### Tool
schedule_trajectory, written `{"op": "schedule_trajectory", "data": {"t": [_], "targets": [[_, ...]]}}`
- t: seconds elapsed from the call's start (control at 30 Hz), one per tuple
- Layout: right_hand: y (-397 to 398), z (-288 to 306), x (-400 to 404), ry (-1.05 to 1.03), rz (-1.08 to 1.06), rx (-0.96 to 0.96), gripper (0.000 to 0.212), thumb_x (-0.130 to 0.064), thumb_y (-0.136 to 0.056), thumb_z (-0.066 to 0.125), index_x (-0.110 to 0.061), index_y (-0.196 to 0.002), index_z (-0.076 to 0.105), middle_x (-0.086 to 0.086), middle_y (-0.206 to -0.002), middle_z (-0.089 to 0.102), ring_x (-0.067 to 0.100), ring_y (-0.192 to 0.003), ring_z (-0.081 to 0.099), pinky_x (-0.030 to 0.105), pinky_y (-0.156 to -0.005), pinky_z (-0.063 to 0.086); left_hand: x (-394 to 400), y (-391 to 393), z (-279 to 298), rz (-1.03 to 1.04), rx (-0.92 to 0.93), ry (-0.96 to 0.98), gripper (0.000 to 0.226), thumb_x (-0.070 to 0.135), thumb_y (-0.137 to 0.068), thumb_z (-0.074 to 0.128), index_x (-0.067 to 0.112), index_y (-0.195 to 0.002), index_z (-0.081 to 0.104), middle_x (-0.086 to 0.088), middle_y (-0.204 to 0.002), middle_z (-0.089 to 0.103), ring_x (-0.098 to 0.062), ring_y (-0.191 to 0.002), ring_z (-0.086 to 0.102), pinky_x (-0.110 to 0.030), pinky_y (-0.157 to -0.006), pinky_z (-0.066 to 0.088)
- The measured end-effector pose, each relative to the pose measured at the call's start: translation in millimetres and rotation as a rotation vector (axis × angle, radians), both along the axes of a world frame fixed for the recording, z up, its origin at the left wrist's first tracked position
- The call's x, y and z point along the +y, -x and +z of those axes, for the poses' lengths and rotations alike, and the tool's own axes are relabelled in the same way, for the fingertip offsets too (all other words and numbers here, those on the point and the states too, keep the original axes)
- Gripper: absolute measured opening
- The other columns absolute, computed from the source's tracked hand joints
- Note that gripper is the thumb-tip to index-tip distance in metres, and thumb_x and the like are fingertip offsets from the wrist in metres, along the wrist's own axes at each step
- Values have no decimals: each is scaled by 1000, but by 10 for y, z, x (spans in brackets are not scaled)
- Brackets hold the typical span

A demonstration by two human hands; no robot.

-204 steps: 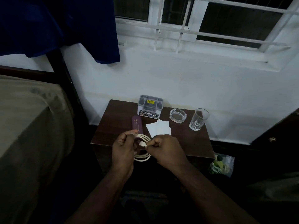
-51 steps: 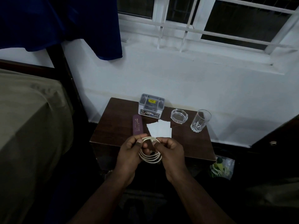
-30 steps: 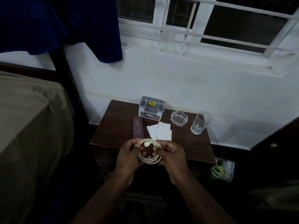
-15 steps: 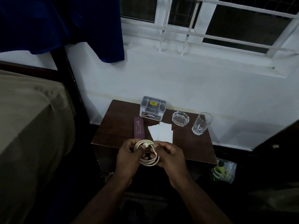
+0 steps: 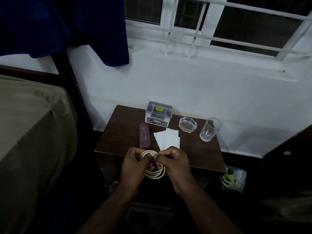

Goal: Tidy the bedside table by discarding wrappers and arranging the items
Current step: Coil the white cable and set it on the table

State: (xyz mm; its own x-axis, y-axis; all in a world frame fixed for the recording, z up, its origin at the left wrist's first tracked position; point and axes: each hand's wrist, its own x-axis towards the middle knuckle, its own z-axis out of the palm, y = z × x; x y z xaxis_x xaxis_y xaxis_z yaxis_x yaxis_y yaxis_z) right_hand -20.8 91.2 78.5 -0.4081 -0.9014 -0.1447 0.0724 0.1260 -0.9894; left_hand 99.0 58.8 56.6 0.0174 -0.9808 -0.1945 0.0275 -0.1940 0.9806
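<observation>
A coiled white cable (image 5: 155, 173) hangs between both hands over the front edge of the dark wooden bedside table (image 5: 121, 132). My left hand (image 5: 133, 166) grips the coil's left side. My right hand (image 5: 173, 163) pinches the cable's end at the top of the coil. On the table lie a purple case (image 5: 144, 135) and white paper sheets (image 5: 167, 138). At the back stand a grey organiser box (image 5: 158, 114), a glass ashtray (image 5: 187, 124) and a drinking glass (image 5: 210, 129).
A bed with an olive cover (image 5: 30, 132) fills the left side. A blue cloth (image 5: 67, 26) hangs above it. A clear bag with green contents (image 5: 233, 179) sits on the floor right of the table. A barred window (image 5: 219, 22) is above.
Both hands kept working the cable into a coil. They have come closer together, and the right fingers now pinch the end at the top of the loops.
</observation>
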Motion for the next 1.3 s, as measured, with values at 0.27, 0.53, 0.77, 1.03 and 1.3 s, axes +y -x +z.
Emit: {"op": "schedule_trajectory", "data": {"t": [0.27,0.53,0.77,1.03,1.3], "targets": [[46,63,9,-40,43,-118,12,4,-76,75,6,-81,65,18,-65,64,20,-57,60,29,-56,50,12,7,45,-48,50,-3,16,0,-80,69,11,-92,68,-7,-77,74,-11,-60,65,-23,-54,51],[40,26,12,-62,98,-101,6,-7,-79,76,-6,-75,71,15,-69,69,26,-67,64,39,-70,54,39,2,129,-68,17,24,15,-1,-80,68,13,-81,74,3,-63,71,-2,-55,62,-17,-49,48],[85,58,-37,-26,-4,-125,11,-1,-82,73,1,-91,68,18,-76,70,22,-64,63,32,-61,52,-7,1,49,-98,13,-6,15,11,-86,68,20,-96,75,-1,-91,77,-17,-86,73,-30,-75,57],[188,112,-66,-81,-39,-384,8,-2,-85,69,-7,-89,66,13,-83,73,20,-68,68,34,-65,57,13,-29,133,-204,335,-301,17,18,-93,64,14,-109,69,-13,-105,75,-24,-95,71,-29,-67,55],[214,77,-89,-119,-58,-422,4,-4,-86,69,-8,-85,68,14,-87,73,24,-75,69,34,-68,59,-26,-29,100,-77,242,-264,7,6,-88,69,9,-95,70,-14,-90,77,-22,-78,75,-29,-63,58]]}}
